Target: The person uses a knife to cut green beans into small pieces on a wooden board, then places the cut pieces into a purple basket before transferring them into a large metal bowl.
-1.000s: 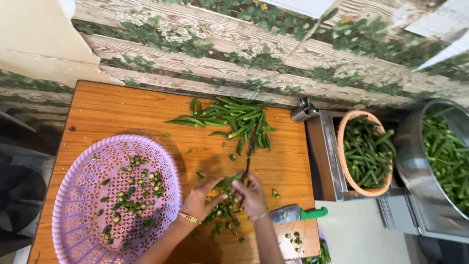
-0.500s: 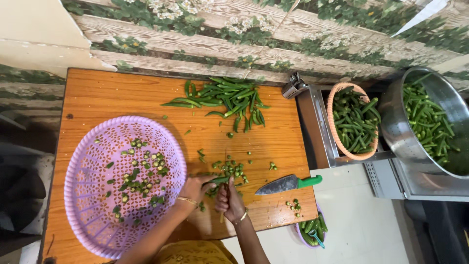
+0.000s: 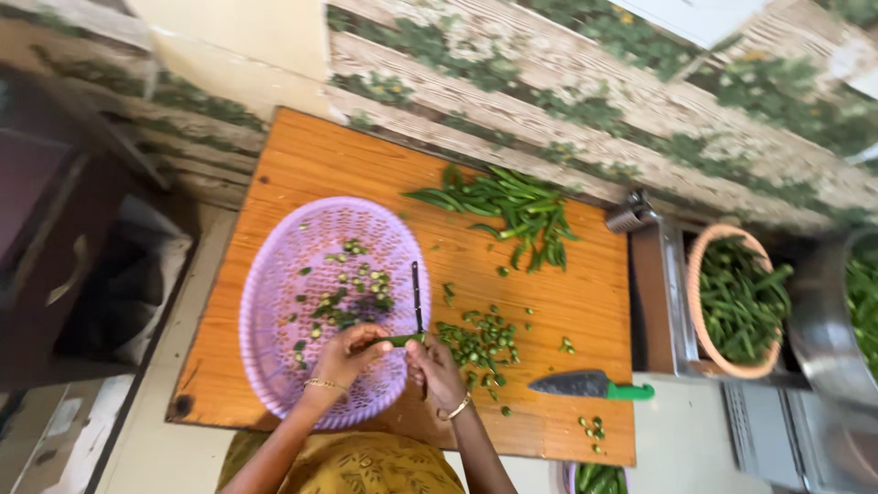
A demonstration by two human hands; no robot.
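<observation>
Holding a green bean (image 3: 399,340) by its two ends, left hand (image 3: 350,353) fingers (image 3: 373,340) pinched shut on one end, right hand (image 3: 433,370) closed on the other end and, as it seems, on a small knife (image 3: 416,295) with a thin dark blade pointing up. Cutting the bean into little bits, right over the edge of the purple basket (image 3: 274,274). Calling for care, with the blade so close to the thumbs. Full of holes, round and plastic, with small green bits inside. More cut bits (image 3: 480,343) just beside, on the smooth orange wooden tabletop (image 3: 320,165). Long whole beans (image 3: 512,206) piled farther back. Near the front edge, a big knife (image 3: 585,384) with a green handle
</observation>
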